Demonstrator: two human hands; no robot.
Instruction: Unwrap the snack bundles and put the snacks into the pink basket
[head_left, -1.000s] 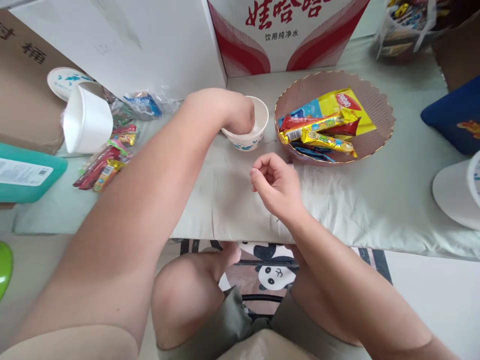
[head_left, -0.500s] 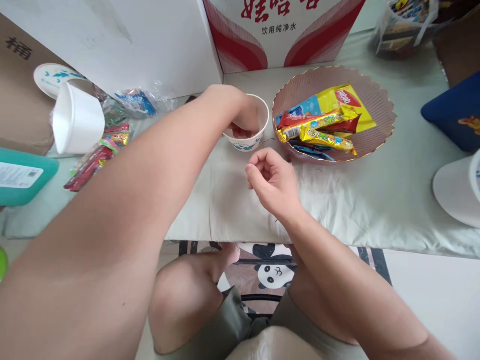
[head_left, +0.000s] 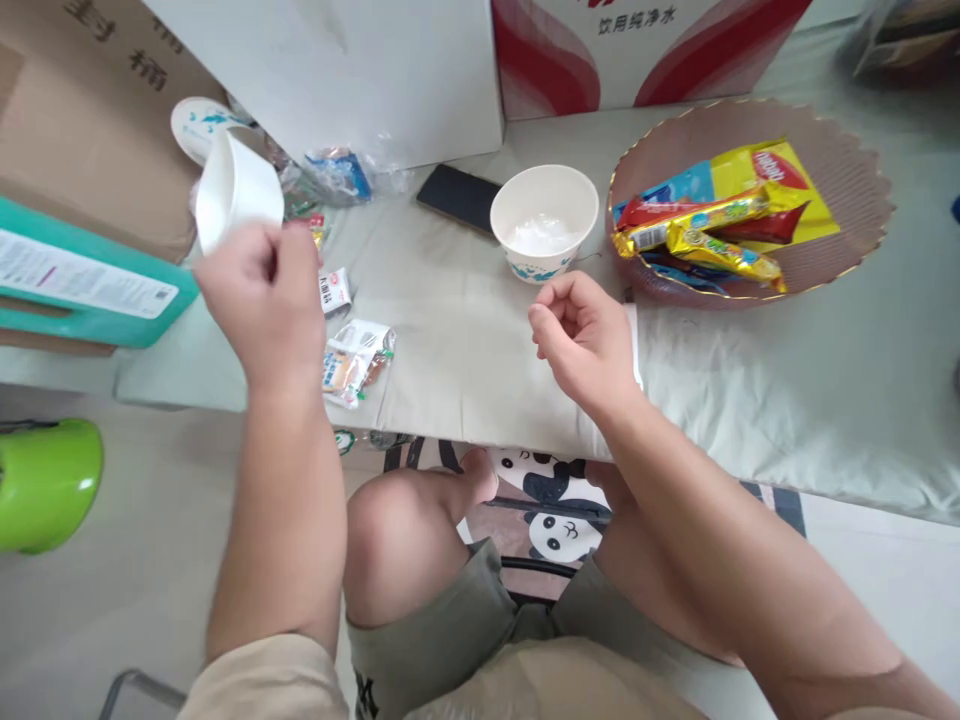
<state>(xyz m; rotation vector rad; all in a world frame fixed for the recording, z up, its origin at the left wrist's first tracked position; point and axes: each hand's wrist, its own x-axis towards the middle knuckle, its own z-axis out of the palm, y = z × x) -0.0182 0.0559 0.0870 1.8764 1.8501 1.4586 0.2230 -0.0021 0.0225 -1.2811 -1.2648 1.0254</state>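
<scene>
My left hand (head_left: 262,300) is closed over the left part of the table, slightly blurred. Its curled fingertips are hidden, so I cannot tell what is in them. Just beyond it stands a white paper cup (head_left: 244,185). Small packaged snacks (head_left: 356,365) lie to its right. My right hand (head_left: 583,335) is loosely curled above the table, with nothing visible in it. Past its fingers stands a white paper bowl (head_left: 559,195) with a blue pattern, and clear plastic wrapping (head_left: 541,235) lies inside. To the right, a scalloped pink basket (head_left: 847,210) holds bright snack packets (head_left: 705,235).
A dark phone (head_left: 459,198) lies left of the bowl. White and red boxes (head_left: 551,60) line the back. A teal container (head_left: 90,270) and a cardboard box (head_left: 82,120) stand at the left. A green bin (head_left: 56,485) is below the table.
My left hand has come out of the paper bowl and moved left, near the small snacks. My right hand keeps its loose curl beside the bowl. The view has shifted left.
</scene>
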